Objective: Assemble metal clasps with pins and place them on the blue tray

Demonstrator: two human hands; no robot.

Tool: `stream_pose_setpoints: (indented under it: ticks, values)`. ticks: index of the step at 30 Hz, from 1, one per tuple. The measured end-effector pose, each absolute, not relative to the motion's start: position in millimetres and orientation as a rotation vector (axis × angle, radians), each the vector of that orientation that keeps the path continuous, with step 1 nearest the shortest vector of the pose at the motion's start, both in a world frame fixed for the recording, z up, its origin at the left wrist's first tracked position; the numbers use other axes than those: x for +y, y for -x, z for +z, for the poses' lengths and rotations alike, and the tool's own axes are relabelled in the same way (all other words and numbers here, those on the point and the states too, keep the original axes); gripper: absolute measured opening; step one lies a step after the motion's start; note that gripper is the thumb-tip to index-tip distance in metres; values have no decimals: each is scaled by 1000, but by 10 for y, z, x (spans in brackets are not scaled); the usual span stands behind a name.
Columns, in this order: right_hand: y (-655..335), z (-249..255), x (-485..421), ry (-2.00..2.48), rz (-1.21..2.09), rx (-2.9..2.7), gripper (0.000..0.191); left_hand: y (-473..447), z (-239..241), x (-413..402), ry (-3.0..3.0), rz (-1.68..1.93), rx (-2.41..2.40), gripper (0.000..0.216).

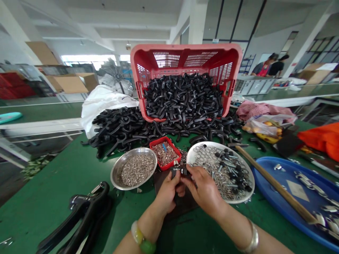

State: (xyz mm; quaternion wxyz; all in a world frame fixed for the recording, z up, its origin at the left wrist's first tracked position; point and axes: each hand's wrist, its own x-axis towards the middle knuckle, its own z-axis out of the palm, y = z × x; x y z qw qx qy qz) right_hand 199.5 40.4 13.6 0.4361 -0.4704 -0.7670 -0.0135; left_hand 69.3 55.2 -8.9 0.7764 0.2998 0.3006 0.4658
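The left hand (166,193) reaches up from the lower middle, its forearm slanting to the right, with a beaded bracelet (139,235) at the wrist; its thumb lies along a small black fitting (174,170) with metal ends, the other fingers curled beneath. The right hand (205,188) comes in from the lower right, forearm angled up and leftward, a silvery bangle (253,238) further down the arm; its thumb and index finger close on the fitting's right end, so both hands grip it and nearly meet. The fitting is over a dark mat (186,204) on the green bench (111,222), just before a red tray (166,167) of small metal pins, between a steel bowl (116,172) and a white plate (252,178).
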Motion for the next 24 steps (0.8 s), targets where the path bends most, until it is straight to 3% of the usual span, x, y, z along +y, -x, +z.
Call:
stream_pose_setpoints:
  ticks: [4,7,11,16,24]
  values:
    - [-2091,161,548,1316,221,-2064,21,-732,-96,540,-745,999,761,42]
    - [-2121,181,650,1441,370,-2088,37,-763,-135,538,-757,988,824,43]
    - [-2116,91,638,1310,317,-2178,22,-731,-156,581,-638,1033,869,41]
    - [-2111,-87,597,1406,37,-2329,22,-710,-148,589,-519,947,810,45]
    - [-2052,-12,594,1490,185,-2308,24,-775,-182,538,-716,1041,957,47]
